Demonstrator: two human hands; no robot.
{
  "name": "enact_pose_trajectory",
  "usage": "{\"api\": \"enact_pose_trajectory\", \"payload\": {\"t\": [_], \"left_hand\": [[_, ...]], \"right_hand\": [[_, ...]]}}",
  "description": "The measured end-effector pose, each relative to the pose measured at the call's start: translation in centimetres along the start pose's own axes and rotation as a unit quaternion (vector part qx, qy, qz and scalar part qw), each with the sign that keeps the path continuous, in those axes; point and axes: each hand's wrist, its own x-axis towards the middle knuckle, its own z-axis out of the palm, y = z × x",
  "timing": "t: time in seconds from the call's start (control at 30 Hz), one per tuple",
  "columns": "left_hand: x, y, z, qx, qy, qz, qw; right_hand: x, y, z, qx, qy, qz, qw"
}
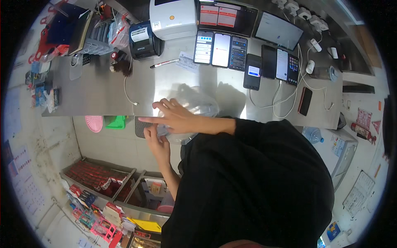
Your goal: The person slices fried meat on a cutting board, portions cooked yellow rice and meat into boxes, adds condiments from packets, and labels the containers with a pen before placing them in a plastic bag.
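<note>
A clear plastic bag [203, 105] lies crumpled across the front edge of the steel table, part of it hanging below the edge. Over the bag reaches my right hand [175, 117], its fingers spread and one finger stretched to the left. Whether it grips the plastic underneath is hidden. Just below, at the table edge, my left hand [158, 144] has its thumb and fingers closed around a bunched end of the bag. A white cable [125, 90] lies left of the hands.
Beyond the hands are a pen [164, 63], a black label printer [143, 40], a white printer [173, 20] and several phones [221, 51]. Charging cables [290, 108] run near a red-edged phone [305, 101] on the right. Open drawers [125, 186] with boxes stand lower left.
</note>
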Motion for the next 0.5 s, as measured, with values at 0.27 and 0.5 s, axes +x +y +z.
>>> {"api": "enact_pose_trajectory", "payload": {"t": [0.27, 0.5], "left_hand": [[-5.9, -12.5, -14.4, 0.14, 0.271, -0.105, 0.947], [-27.7, -21.2, -24.5, -0.537, 0.307, -0.442, 0.649]], "right_hand": [[7.0, -8.7, 5.8, 0.147, 0.08, 0.087, 0.982], [8.9, -22.2, 17.8, 0.633, -0.41, 0.116, 0.647]]}}
